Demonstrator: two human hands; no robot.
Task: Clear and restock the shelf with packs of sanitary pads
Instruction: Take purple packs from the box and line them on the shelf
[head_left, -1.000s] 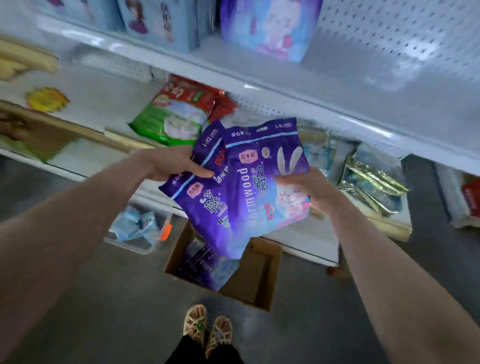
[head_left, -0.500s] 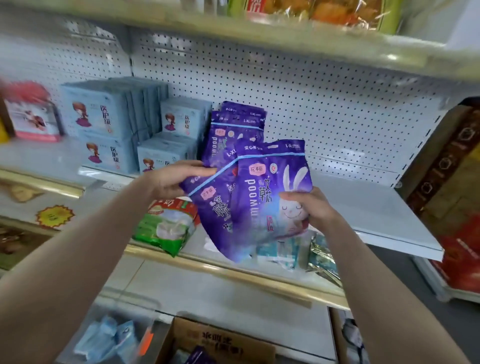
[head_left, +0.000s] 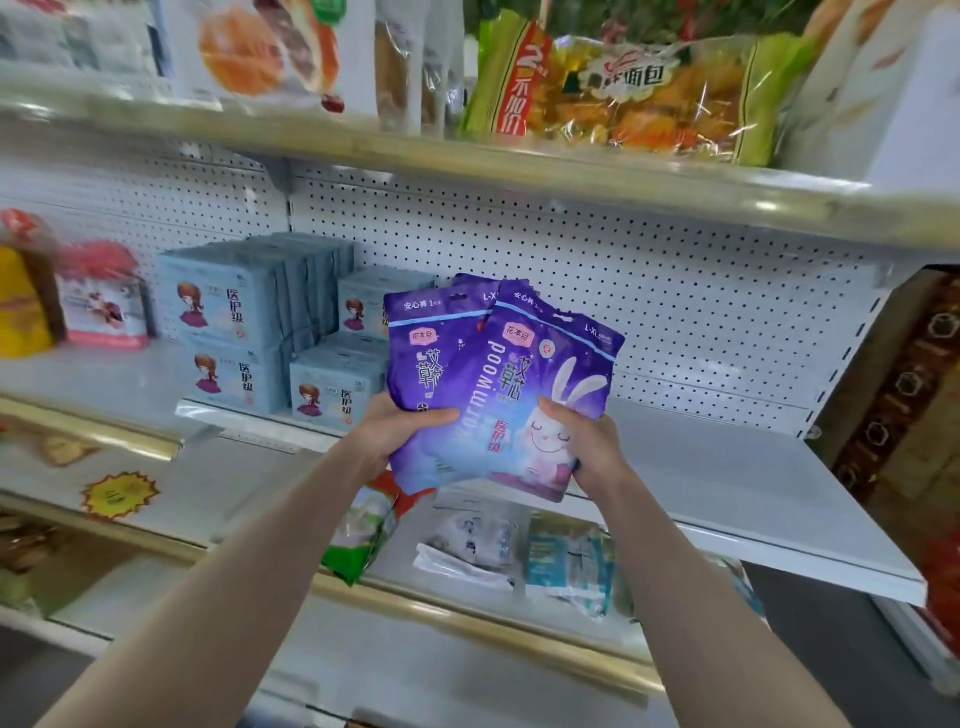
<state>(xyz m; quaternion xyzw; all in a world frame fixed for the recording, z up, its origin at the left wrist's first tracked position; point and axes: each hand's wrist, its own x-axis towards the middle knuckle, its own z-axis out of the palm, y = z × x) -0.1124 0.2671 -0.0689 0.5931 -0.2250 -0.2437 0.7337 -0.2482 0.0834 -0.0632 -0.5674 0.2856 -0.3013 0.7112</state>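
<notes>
Both hands (head_left: 410, 432) (head_left: 592, 448) grip purple packs (head_left: 519, 374) by lower corners.

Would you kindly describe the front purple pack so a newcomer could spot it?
Find the middle shelf, right of the blue boxes. In front of it the left hand and right hand hold fanned purple packs; yours is the frontmost pack, the only one showing a white rabbit.

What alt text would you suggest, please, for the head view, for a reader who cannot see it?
Two hands hold purple packs of sanitary pads before a white shelf, the left hand on the rear pack, the right hand on the front one. Pale blue packs sit at left.
</notes>
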